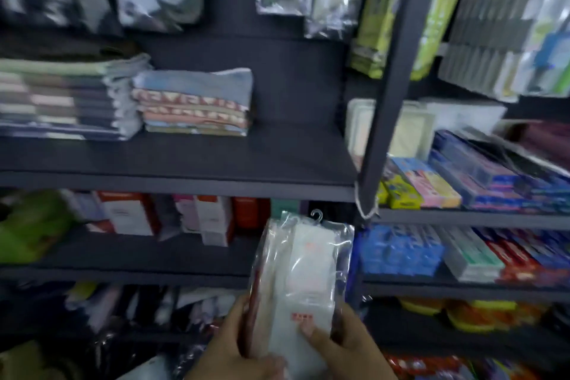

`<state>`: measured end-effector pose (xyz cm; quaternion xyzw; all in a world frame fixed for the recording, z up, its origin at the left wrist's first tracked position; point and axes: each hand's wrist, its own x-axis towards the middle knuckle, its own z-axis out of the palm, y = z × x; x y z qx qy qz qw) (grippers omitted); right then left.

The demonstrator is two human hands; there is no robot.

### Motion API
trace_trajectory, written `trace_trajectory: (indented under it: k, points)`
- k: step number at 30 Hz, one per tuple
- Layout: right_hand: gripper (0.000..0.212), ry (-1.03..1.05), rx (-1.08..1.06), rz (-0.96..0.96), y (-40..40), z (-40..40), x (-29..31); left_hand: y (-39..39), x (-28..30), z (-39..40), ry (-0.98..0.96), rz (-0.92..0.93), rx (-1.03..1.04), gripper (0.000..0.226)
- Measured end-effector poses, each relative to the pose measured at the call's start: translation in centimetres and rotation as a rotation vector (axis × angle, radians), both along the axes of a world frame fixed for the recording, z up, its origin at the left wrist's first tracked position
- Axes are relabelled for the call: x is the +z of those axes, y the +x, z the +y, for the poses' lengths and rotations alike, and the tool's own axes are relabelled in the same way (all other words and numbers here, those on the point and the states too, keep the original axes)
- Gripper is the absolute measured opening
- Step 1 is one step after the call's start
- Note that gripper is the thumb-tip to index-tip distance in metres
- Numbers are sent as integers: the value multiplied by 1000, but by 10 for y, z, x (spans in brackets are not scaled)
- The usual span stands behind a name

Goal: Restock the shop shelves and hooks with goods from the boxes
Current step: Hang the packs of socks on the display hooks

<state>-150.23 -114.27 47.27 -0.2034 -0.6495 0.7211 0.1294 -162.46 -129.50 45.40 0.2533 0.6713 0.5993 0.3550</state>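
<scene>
Both hands come up from the lower edge and hold a clear plastic packet [303, 274] of white goods upright before the dark shelf [185, 160]. The left hand [229, 345] grips its left edge, fingers curled. The right hand [342, 339] grips the right side, thumb pressing on the front. A small hook [317, 215] tops the packet.

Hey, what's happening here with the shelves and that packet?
A person is restocking dark shop shelves. Both hands hold a clear plastic packet of white goods upright in front of the shelving: the left hand grips its left edge, and the right hand holds its right side with the thumb pressed on the front. The packet's small hanger hook at the top is free, so it has not been hung or shelved yet. Folded cloths sit on the shelf above.
</scene>
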Motion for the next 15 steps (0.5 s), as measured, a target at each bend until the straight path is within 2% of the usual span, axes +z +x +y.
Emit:
trace_trajectory:
  k: [2,5,7,10,13,15]
  points:
    - [83,79,14,37,-38,-13,18,-17,25,-22,105,30,99,89]
    - [58,99,18,82,-85,-37,58,-45,61,-45,209,50,223,92]
    - [51,128,53,85,-109,-43,81,-66,79,-54,265,38,214,100]
    - [54,143,52,118,-144,-49,113,-102,106,-60,297,77,168,113]
    - [42,115,43,175,-180,-50,141,-148,128,-64,308,142,197,112]
    - [44,97,23,208,-205,-48,158,-184,142,-64,334,196,223,107]
